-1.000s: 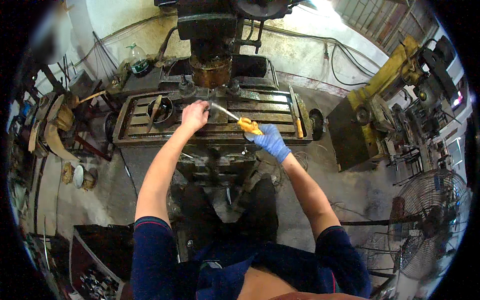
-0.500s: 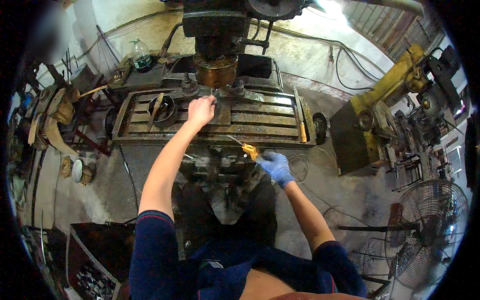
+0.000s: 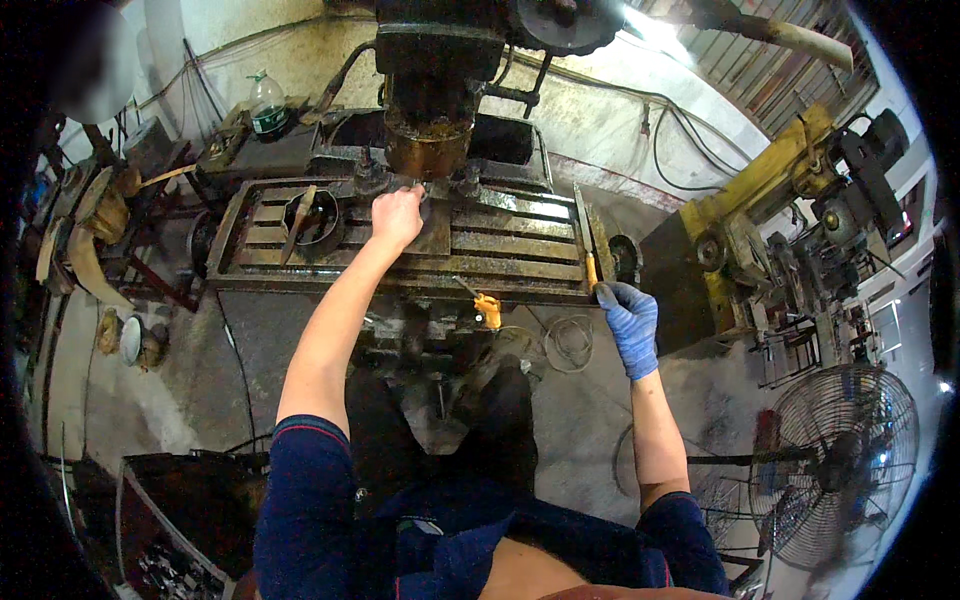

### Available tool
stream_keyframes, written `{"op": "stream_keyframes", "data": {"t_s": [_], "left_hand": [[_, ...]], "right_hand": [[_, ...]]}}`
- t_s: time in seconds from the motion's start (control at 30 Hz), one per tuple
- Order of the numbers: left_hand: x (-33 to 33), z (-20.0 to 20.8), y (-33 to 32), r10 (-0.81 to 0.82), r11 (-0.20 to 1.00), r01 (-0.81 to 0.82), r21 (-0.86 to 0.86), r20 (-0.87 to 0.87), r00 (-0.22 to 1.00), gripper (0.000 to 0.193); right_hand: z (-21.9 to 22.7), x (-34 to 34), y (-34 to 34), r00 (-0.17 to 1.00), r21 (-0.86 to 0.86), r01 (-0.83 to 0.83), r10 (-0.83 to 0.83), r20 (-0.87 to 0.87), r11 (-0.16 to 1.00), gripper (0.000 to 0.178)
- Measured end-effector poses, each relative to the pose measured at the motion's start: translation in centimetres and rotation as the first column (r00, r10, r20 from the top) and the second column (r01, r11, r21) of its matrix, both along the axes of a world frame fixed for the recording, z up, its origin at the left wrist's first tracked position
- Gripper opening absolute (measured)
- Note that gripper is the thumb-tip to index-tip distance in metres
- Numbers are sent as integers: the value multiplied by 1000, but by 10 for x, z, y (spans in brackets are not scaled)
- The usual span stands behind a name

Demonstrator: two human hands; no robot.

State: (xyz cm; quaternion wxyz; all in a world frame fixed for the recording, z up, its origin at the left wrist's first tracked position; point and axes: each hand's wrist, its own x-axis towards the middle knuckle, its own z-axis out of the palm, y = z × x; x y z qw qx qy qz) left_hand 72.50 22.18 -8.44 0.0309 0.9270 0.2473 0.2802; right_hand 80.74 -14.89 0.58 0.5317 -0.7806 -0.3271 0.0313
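My bare left hand (image 3: 398, 215) is closed just below the spindle (image 3: 425, 150) of a milling machine. Whatever its fingers hold is hidden. My right hand (image 3: 630, 322), in a blue glove, is at the right end of the slotted machine table (image 3: 515, 272). Its thumb and forefinger pinch the near end of a slim tool's yellow handle (image 3: 591, 270), which lies along the table edge. A yellow air blow gun (image 3: 487, 308) with a thin nozzle sits at the table's front edge, between my hands and apart from both.
A round dark pot (image 3: 318, 222) with a wooden-handled brush or stick (image 3: 298, 228) across it stands on the table's left. A plastic bottle (image 3: 267, 108) is behind. At right are a yellow machine (image 3: 735, 205) and a floor fan (image 3: 845, 455); a coiled hose (image 3: 569, 343) lies below.
My right hand has left the blow gun and moved right to the yellow handle. The blow gun now sits at the table front. My left hand stays under the spindle.
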Motion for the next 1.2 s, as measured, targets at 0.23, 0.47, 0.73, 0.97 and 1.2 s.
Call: {"op": "stream_keyframes", "data": {"t_s": [0.23,0.47,0.73,0.97,1.2], "left_hand": [[-1,9,-8,30,999,-32,-25,-72,997,18],[1,12,-12,18,999,-21,-46,-76,997,14],[-4,-2,3,84,994,-77,-81,84,993,21],[12,9,-13,198,969,-210,-134,-93,976,37],[24,6,-1,139,971,-140,-193,-20,990,41]], "right_hand": [[56,5,4,993,86,-34,24,118,996,25],[87,0,-3,989,45,18,-24,145,999,28],[137,5,5,908,-59,127,-92,409,990,26],[266,44,18,776,600,-183,-261,575,779,23],[339,89,70,716,666,-697,306,627,267,22]]}}
